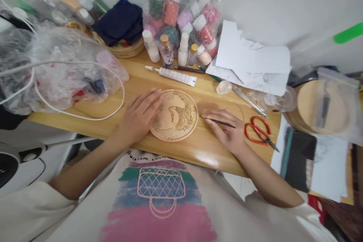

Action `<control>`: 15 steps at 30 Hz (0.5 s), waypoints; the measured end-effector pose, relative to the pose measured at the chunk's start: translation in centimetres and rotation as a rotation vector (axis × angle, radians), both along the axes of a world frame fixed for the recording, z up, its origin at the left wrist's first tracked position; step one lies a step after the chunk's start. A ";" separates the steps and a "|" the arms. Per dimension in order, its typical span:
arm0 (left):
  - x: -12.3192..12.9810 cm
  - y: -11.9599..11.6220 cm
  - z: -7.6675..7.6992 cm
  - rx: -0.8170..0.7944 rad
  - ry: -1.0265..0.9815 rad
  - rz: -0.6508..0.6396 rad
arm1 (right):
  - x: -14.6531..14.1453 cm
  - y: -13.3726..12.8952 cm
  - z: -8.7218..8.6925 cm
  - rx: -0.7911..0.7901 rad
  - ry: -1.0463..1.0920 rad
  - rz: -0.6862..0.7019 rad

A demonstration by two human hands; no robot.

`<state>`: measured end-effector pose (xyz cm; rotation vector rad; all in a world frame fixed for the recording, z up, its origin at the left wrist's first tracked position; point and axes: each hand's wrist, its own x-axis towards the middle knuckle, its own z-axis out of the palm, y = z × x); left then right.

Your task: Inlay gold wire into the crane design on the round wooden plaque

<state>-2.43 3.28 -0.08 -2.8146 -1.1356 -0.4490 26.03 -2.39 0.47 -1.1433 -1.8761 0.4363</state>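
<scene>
A round wooden disc (pixel 166 121) with a bird design in dark and gold lines lies flat on the wooden table (pixel 116 124). My left hand (pixel 143 115) rests on the disc's left edge, its fingers stretched out and holding nothing. Just right of the disc, my right hand (pixel 227 128) is closed round a thin dark brush (pixel 224 123). The brush tip points left, near the disc's right edge and apart from it.
Behind the disc lie a white tube (pixel 178 76) and small bottles (pixel 166 51). Red-handled scissors (pixel 259 130) are right of my right hand, with papers (pixel 252 58) behind. Plastic bags (pixel 62 68) and a white cable (pixel 85 118) occupy the left.
</scene>
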 end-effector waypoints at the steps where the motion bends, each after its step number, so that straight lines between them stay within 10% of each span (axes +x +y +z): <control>1: 0.5 -1.1 0.1 0.024 -0.034 -0.003 | -0.1 -0.1 0.0 -0.012 0.015 0.008; 6: 3.9 -5.0 0.1 0.021 -0.135 -0.141 | -0.1 -0.2 -0.4 -0.070 0.025 0.035; 15: 5.9 -4.6 -0.2 -0.137 -0.126 -0.076 | 0.2 0.2 -0.8 -0.123 0.035 0.075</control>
